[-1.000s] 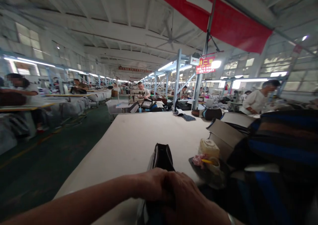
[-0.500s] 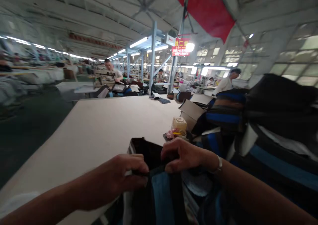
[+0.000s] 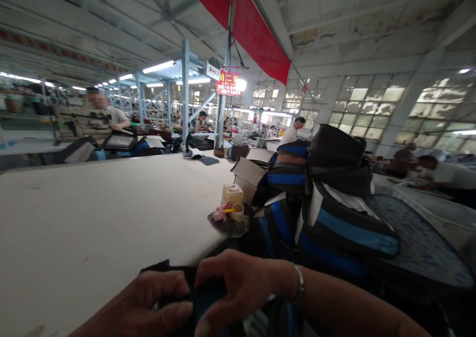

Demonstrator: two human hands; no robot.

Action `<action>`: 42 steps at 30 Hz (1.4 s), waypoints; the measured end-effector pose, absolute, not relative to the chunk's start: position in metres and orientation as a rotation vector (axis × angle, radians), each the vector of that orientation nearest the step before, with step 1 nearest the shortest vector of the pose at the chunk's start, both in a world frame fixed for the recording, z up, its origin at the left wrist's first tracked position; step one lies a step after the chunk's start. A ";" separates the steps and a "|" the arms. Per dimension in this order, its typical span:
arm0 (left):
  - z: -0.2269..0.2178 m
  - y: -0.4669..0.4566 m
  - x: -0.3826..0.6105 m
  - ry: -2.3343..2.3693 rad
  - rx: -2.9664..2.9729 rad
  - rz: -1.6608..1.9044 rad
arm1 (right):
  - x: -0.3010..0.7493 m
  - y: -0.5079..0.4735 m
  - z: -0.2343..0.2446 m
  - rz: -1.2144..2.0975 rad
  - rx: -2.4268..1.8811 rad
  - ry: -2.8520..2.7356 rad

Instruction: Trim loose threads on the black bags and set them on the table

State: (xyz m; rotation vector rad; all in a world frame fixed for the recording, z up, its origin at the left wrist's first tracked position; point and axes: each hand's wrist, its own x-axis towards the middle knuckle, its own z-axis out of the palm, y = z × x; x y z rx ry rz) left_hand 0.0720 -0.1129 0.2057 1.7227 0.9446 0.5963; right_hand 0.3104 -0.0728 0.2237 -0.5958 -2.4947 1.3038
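Observation:
At the bottom of the head view, a black and blue fabric bag piece (image 3: pixel 206 295) is held between my two hands, close to the table's near edge. My left hand (image 3: pixel 150 297) pinches its dark edge with thumb and forefinger. Fingers bent over the top, my right hand (image 3: pixel 243 280) grips the same piece just to the right, thumb pointing down. A silvery bracelet (image 3: pixel 298 281) circles the right wrist. The lower part of the piece is out of frame or behind my hands.
A pale table (image 3: pixel 92 218) stretches ahead. On it, a dark tray (image 3: pixel 236 228) carries a yellowish container (image 3: pixel 232 194) and a pink cloth (image 3: pixel 221 211). Black and blue bag pieces (image 3: pixel 353 228) are piled at right. Fabric scraps (image 3: pixel 208 160) lie at the far edge. Several people work beyond.
The view has swung to the right. Both hands now sit lower in the picture and closer together, still on the fabric piece, which shows less than before.

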 end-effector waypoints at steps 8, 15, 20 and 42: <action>0.220 -0.122 0.086 0.947 1.365 0.636 | 0.309 -0.076 0.224 1.738 -0.487 -2.103; 0.227 -0.125 0.091 0.995 1.329 0.618 | 0.308 -0.076 0.215 2.017 -0.480 -1.844; 0.227 -0.124 0.093 1.091 1.355 0.593 | 0.306 -0.077 0.213 1.988 -0.499 -1.846; 0.237 -0.123 0.096 1.211 1.603 0.473 | 0.299 -0.089 0.210 1.162 -0.863 -2.208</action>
